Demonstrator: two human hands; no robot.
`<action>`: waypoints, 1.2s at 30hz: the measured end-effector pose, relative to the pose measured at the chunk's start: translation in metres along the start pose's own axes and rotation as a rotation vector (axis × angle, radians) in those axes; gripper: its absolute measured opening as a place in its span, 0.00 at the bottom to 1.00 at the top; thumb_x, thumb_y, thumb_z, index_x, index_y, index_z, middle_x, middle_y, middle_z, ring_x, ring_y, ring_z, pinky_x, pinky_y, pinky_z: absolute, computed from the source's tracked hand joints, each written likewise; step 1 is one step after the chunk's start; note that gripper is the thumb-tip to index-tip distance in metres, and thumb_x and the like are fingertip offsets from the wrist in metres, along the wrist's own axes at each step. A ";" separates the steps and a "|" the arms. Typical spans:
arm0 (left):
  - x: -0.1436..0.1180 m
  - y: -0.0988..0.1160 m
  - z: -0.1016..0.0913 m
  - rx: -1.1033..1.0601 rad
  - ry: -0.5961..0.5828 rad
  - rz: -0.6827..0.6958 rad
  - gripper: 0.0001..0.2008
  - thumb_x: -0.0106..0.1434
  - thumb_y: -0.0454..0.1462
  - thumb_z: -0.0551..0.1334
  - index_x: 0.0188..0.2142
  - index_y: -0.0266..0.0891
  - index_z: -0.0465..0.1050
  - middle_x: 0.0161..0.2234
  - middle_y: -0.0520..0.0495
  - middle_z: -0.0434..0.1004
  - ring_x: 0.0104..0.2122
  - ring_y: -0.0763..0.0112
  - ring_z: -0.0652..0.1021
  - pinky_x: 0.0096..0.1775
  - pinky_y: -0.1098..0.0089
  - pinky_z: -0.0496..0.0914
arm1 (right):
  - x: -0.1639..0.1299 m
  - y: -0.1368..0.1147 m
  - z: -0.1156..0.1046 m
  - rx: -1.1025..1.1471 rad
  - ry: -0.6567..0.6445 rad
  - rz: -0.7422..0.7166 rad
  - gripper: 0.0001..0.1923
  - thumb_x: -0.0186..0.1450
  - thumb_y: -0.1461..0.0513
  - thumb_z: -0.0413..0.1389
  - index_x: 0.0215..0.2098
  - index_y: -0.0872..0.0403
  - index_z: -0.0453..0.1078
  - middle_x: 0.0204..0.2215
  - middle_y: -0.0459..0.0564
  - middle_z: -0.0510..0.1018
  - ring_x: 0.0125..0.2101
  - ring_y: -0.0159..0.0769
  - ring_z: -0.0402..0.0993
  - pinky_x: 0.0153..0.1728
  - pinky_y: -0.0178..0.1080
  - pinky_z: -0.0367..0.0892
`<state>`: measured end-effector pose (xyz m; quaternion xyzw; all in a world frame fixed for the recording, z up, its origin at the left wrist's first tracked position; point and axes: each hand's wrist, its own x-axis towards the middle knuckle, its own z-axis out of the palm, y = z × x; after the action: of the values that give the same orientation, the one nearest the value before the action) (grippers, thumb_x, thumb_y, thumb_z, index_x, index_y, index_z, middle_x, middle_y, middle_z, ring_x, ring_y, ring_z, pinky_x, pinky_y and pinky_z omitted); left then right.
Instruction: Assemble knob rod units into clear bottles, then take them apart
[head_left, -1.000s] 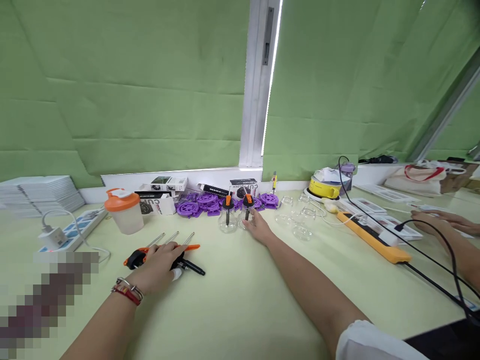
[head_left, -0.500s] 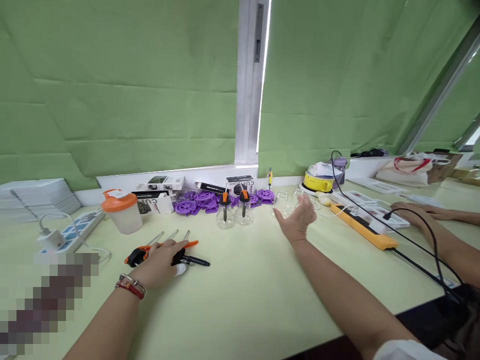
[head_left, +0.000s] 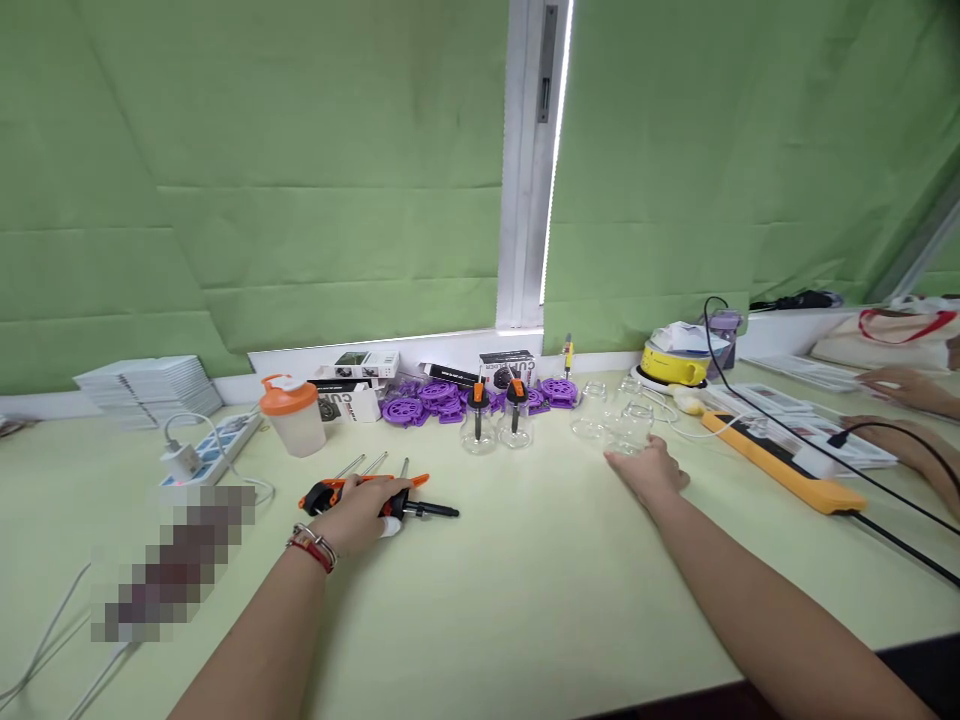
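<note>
The left hand (head_left: 360, 510) lies palm down on the pale green bench (head_left: 525, 600). Its grip is closed loosely over a bunch of orange-and-black tools (head_left: 375, 490). The orange handles stick out from under the fingers toward 9 o'clock and 1 o'clock. Three thin metal rods (head_left: 375, 463) point away from the hand toward 12 o'clock. A black tip pokes out at 3 o'clock.

The right hand (head_left: 649, 470) rests on the bench, well apart from the left one. Its fingers curl a little but hold nothing. The fingertips (head_left: 616, 458) are right at the foot of a clear glass cup (head_left: 628, 428), which stands at 11 o'clock from the hand. It is hard to tell if they touch it. More clear cups (head_left: 589, 420) stand just beyond.

Two small glass bottles with orange tops (head_left: 495, 425) stand between the two hands, farther back. An orange-lidded shaker (head_left: 294, 415) stands at 11 o'clock from the left hand. Another person's hands (head_left: 911, 400) are at the far right.
</note>
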<state>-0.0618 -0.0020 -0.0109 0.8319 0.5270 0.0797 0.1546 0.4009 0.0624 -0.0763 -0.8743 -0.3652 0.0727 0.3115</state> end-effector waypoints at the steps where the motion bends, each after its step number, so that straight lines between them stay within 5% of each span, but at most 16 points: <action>1: 0.001 0.000 0.001 -0.003 0.000 0.000 0.25 0.52 0.38 0.57 0.52 0.54 0.69 0.40 0.48 0.77 0.41 0.56 0.73 0.49 0.57 0.57 | -0.001 0.000 -0.002 0.027 0.012 0.011 0.45 0.46 0.46 0.61 0.57 0.54 0.55 0.48 0.62 0.72 0.52 0.56 0.64 0.53 0.53 0.51; 5: 0.003 -0.001 0.004 -0.028 0.042 -0.050 0.25 0.51 0.37 0.58 0.51 0.51 0.69 0.39 0.45 0.76 0.42 0.53 0.72 0.47 0.56 0.58 | -0.016 -0.009 -0.011 0.176 0.173 -0.050 0.46 0.43 0.47 0.63 0.55 0.55 0.55 0.50 0.62 0.70 0.52 0.58 0.62 0.52 0.55 0.54; 8: 0.005 0.006 0.005 -0.185 0.133 -0.077 0.26 0.51 0.37 0.59 0.52 0.47 0.68 0.43 0.43 0.73 0.42 0.53 0.71 0.43 0.59 0.63 | -0.044 -0.024 -0.015 0.240 0.236 -0.428 0.44 0.45 0.49 0.63 0.55 0.57 0.55 0.51 0.62 0.67 0.52 0.54 0.60 0.53 0.51 0.56; 11: 0.007 0.015 0.006 -0.482 0.209 -0.096 0.25 0.52 0.40 0.61 0.51 0.43 0.66 0.43 0.44 0.70 0.39 0.60 0.72 0.37 0.65 0.67 | -0.079 -0.042 -0.011 0.217 0.104 -0.826 0.36 0.51 0.56 0.60 0.55 0.55 0.56 0.53 0.58 0.64 0.55 0.50 0.57 0.56 0.50 0.54; 14: 0.010 0.021 0.008 -0.708 0.260 -0.141 0.28 0.51 0.41 0.63 0.52 0.41 0.64 0.36 0.48 0.70 0.31 0.68 0.70 0.30 0.70 0.65 | -0.110 -0.061 -0.006 0.134 -0.073 -1.031 0.37 0.50 0.67 0.54 0.59 0.55 0.55 0.59 0.55 0.58 0.59 0.45 0.51 0.59 0.46 0.52; 18: 0.013 0.021 0.013 -0.813 0.296 -0.153 0.29 0.50 0.39 0.65 0.53 0.41 0.65 0.28 0.54 0.65 0.25 0.75 0.65 0.26 0.74 0.60 | -0.132 -0.083 -0.002 0.055 -0.192 -1.120 0.41 0.47 0.75 0.49 0.60 0.57 0.55 0.59 0.56 0.59 0.59 0.43 0.51 0.59 0.45 0.52; 23: 0.015 0.022 0.017 -0.875 0.275 -0.136 0.31 0.48 0.39 0.66 0.53 0.40 0.65 0.27 0.56 0.62 0.25 0.76 0.65 0.26 0.74 0.59 | -0.146 -0.097 0.000 0.021 -0.162 -1.201 0.41 0.46 0.78 0.48 0.59 0.58 0.57 0.57 0.57 0.61 0.58 0.44 0.52 0.58 0.45 0.52; 36: 0.023 0.038 0.040 -0.832 0.197 0.007 0.30 0.51 0.39 0.66 0.54 0.40 0.66 0.44 0.45 0.70 0.39 0.65 0.72 0.42 0.64 0.66 | -0.168 -0.088 0.003 -0.025 -0.139 -1.309 0.38 0.48 0.76 0.49 0.59 0.58 0.58 0.56 0.58 0.62 0.57 0.47 0.54 0.59 0.49 0.50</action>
<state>-0.0080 -0.0027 -0.0359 0.6887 0.4593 0.3651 0.4259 0.2261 -0.0030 -0.0429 -0.4684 -0.8416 -0.0796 0.2570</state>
